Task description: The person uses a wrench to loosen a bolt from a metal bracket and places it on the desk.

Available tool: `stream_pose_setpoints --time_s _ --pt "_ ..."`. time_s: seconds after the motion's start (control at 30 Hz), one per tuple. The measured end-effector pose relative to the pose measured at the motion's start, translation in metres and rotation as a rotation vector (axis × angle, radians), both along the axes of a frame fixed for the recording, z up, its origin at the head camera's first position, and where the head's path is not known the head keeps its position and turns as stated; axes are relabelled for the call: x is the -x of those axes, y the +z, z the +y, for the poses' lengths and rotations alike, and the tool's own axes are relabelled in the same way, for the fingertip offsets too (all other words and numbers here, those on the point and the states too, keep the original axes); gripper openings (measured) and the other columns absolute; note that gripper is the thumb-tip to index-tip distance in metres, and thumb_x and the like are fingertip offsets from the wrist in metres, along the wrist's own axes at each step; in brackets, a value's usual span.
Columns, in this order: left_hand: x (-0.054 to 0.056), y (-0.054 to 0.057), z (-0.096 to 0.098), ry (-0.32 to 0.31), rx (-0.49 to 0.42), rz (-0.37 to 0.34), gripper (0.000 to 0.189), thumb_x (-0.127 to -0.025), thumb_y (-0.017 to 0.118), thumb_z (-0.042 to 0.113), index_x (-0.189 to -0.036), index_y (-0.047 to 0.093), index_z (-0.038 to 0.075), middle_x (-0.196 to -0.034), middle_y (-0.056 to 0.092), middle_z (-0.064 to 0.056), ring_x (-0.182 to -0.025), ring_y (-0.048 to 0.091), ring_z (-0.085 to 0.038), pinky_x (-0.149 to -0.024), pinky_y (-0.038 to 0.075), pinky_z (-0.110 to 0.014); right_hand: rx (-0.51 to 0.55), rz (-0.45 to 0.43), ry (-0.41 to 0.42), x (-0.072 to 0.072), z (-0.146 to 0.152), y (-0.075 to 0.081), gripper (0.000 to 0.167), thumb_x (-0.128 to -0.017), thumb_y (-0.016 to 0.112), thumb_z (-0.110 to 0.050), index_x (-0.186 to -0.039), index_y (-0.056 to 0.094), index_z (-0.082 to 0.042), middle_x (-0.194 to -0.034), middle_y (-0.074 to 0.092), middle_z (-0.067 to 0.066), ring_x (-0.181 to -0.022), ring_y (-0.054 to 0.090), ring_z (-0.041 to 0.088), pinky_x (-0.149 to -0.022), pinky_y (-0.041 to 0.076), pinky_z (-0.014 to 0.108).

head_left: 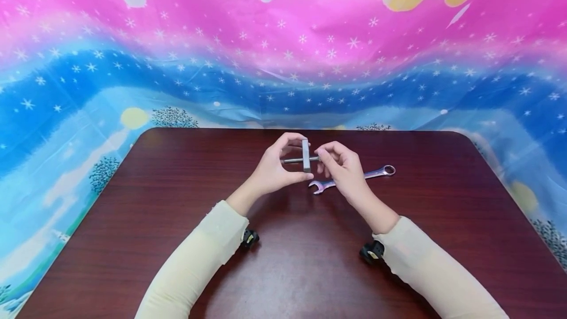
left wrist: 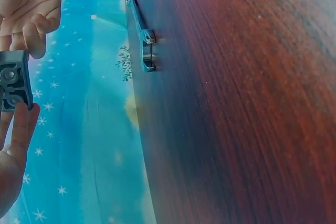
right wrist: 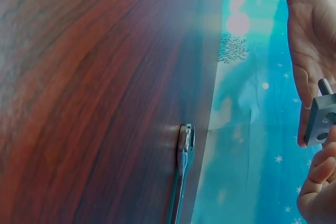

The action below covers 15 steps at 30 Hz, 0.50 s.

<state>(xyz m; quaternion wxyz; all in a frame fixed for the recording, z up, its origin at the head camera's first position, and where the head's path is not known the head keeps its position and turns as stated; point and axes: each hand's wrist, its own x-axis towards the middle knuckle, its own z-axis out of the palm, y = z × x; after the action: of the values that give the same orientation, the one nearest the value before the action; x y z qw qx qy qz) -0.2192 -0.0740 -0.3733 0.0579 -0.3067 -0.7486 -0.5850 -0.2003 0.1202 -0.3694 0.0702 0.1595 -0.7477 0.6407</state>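
Observation:
Above the table, my left hand [head_left: 272, 164] holds a small grey metal block [head_left: 306, 155] by its edges between thumb and fingers. A bolt [head_left: 292, 160] passes through the block, its shank sticking out toward the left palm. My right hand [head_left: 343, 161] pinches the bolt's other end with thumb and forefinger. Holes show in the block's face [left wrist: 14, 80] in the left wrist view. Threads are visible on the bolt's projecting end [right wrist: 325, 86] in the right wrist view. The right fingers partly hide the end they pinch.
A shiny combination wrench [head_left: 376, 173] lies on the dark wooden table [head_left: 292, 240], partly behind the right hand, its open end to the left. A colourful printed cloth [head_left: 283, 63] hangs behind the table. Small black devices sit at both cuffs.

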Motion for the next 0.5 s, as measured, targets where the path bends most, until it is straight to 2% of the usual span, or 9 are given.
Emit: stream_pose_setpoints --time_s 0.1,0.13,0.23,0.33,0.43,0.5 --pt "-0.0007 0.0001 0.0007 -0.002 -0.006 -0.004 0.071 -0.069 0.089 0.003 -0.129 0.052 0.01 -0.119 0.064 -0.008 -0.114 0.063 -0.02 -0.107 0.049 -0.036 0.003 0.011 -0.023 0.0005 -0.0007 -0.0019 0.019 -0.1 0.058 -0.01 -0.101 0.063 0.008 -0.062 0.061 -0.006 -0.058 0.056 0.008 -0.059 0.05 0.025" --pt "-0.0007 0.0001 0.0006 -0.001 -0.005 -0.003 0.071 -0.069 0.089 0.003 -0.129 0.052 0.011 -0.12 0.064 -0.008 -0.114 0.063 -0.02 -0.107 0.049 -0.035 0.003 0.015 -0.025 0.0004 -0.0005 -0.0022 0.018 -0.099 0.059 -0.009 -0.102 0.064 0.008 -0.065 0.064 -0.003 -0.062 0.06 0.009 -0.062 0.051 0.023" --pt "0.0006 -0.001 -0.0007 0.01 0.001 -0.002 0.072 -0.069 0.089 0.004 -0.13 0.052 0.011 -0.12 0.064 -0.007 -0.115 0.063 -0.019 -0.106 0.05 -0.036 -0.022 0.039 -0.025 -0.0005 0.0009 -0.0027 0.015 -0.094 0.064 -0.004 -0.106 0.065 0.004 -0.083 0.07 0.004 -0.076 0.064 0.006 -0.066 0.051 0.021" --pt "0.002 -0.002 -0.0018 0.009 -0.009 -0.005 0.072 -0.069 0.089 0.003 -0.13 0.051 0.007 -0.12 0.063 -0.009 -0.115 0.063 -0.022 -0.105 0.051 -0.043 -0.055 0.068 -0.007 -0.002 0.0024 -0.0022 0.021 -0.09 0.067 0.001 -0.111 0.065 0.001 -0.101 0.068 0.014 -0.087 0.061 0.006 -0.062 0.047 0.018" --pt "0.0024 -0.0024 -0.0013 0.001 -0.017 -0.011 0.073 -0.069 0.089 0.001 -0.13 0.051 0.005 -0.12 0.063 -0.011 -0.114 0.064 -0.026 -0.103 0.052 -0.048 -0.065 0.074 0.0 -0.0028 0.0039 -0.0016 0.025 -0.088 0.068 0.003 -0.113 0.066 0.0 -0.103 0.067 0.007 -0.088 0.058 0.006 -0.061 0.045 0.019" --pt "0.0022 -0.0021 -0.0009 0.001 -0.013 -0.009 0.073 -0.068 0.089 0.001 -0.131 0.05 0.004 -0.12 0.063 -0.011 -0.114 0.064 -0.028 -0.103 0.052 -0.044 -0.06 0.054 0.005 -0.002 0.0058 -0.0024 0.026 -0.088 0.069 0.002 -0.114 0.065 0.0 -0.101 0.067 0.001 -0.088 0.058 0.007 -0.064 0.046 0.019"
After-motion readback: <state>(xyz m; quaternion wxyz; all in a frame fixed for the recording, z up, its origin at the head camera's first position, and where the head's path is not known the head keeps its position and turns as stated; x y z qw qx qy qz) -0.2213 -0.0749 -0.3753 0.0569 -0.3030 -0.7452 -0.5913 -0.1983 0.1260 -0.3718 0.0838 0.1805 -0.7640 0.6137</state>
